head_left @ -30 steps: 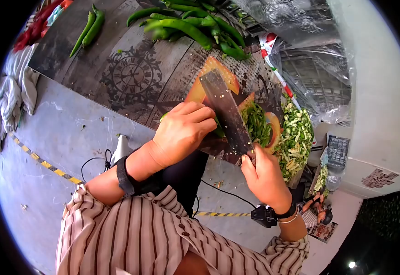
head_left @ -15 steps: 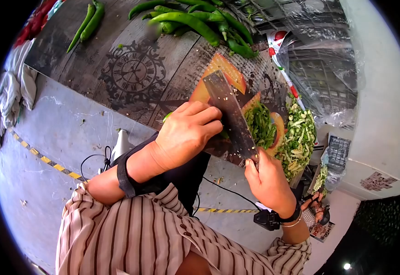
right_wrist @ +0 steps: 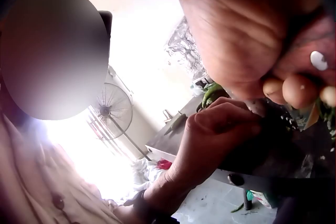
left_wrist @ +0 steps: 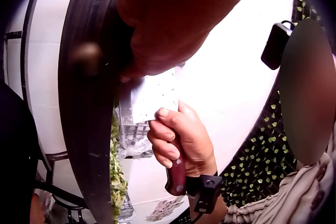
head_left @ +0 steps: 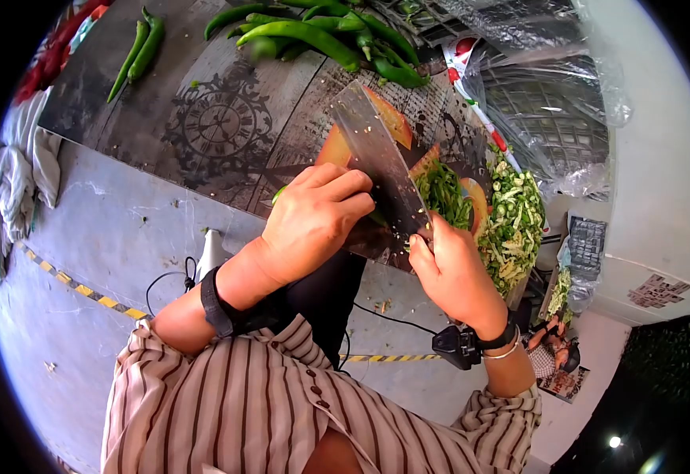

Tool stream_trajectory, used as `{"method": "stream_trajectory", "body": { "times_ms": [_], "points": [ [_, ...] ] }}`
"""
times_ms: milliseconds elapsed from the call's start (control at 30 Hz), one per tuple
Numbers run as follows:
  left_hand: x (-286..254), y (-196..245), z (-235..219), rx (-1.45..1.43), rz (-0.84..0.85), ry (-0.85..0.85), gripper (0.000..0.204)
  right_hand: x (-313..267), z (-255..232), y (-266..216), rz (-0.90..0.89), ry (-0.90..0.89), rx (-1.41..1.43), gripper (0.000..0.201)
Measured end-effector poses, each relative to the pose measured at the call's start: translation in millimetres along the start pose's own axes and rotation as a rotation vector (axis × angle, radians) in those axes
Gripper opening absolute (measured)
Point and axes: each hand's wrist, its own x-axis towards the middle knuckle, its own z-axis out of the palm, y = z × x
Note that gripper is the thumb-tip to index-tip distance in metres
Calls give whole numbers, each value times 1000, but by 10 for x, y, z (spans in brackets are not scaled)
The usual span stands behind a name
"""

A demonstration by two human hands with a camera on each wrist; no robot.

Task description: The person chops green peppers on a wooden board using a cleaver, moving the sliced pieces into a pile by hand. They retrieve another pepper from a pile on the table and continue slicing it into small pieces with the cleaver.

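Note:
A broad cleaver blade (head_left: 380, 150), flecked with bits, stands over the board in the head view. My right hand (head_left: 460, 276) grips its handle, a dark red one (left_wrist: 177, 174) in the left wrist view. Against the blade's left side, my left hand (head_left: 313, 217) holds a green pepper (head_left: 279, 194) down with curled fingers; most of the pepper is hidden under the hand. Cut green strips (head_left: 444, 193) lie just right of the blade. In the right wrist view, the left hand (right_wrist: 215, 134) is beside the dark blade area.
Whole green peppers (head_left: 305, 35) are piled at the board's far side, and two more (head_left: 147, 51) lie far left. A heap of chopped pepper (head_left: 512, 225) sits at the right. Plastic-covered racks (head_left: 542, 103) stand behind it. The patterned tabletop (head_left: 139, 126) extends left.
The view has shifted slightly. The blade's far end stands a little higher in view and its face is tilted differently. Both hands keep their holds.

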Motion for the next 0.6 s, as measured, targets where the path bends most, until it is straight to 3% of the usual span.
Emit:
{"method": "stream_trajectory", "body": {
  "times_ms": [100, 167, 233, 333, 400, 600],
  "points": [
    [-2, -8, -5, 4, -6, 2, 17, -21, -60, 2, -21, -20, -9, 16],
    [-10, -5, -1, -10, -26, -15, 17, -88, -123, -24, 98, -123, -55, 16],
    [-3, -2, -10, -25, -38, -6, 17, -103, -145, -41, 101, -130, -12, 15],
    [7, -14, -18, -40, -31, -8, 17, -45, -36, -24, 90, -76, 18, 15],
    [21, -10, -15, -38, -14, -9, 17, 49, 109, 67, -17, 45, 30, 15],
    [-7, -5, 19, -35, -3, -1, 13, 115, 170, 129, 5, 112, 77, 15]
  ]
}}
